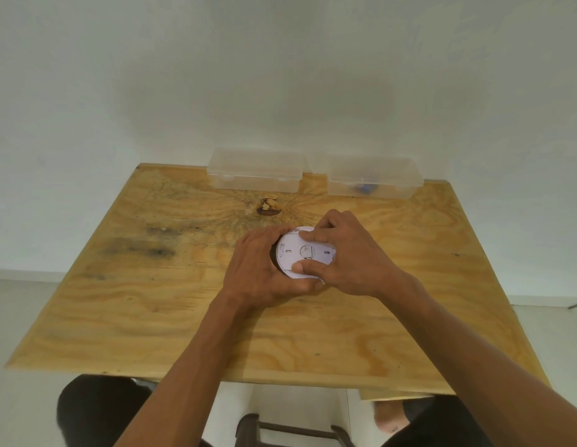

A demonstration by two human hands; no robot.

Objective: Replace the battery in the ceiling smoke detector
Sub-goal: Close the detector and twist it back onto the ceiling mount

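A round white smoke detector (301,253) lies back side up near the middle of the wooden table (151,301). My left hand (259,269) wraps around its left and near rim. My right hand (345,256) grips it from the right, with the index finger on the far edge and the thumb pressed on the near part of the back plate. Much of its rim is hidden by my fingers. No battery shows on the detector.
Two clear plastic boxes stand at the table's far edge by the white wall: the left box (255,171) looks empty, the right box (374,179) holds a small blue item (364,188). A stool (293,429) stands below the near table edge.
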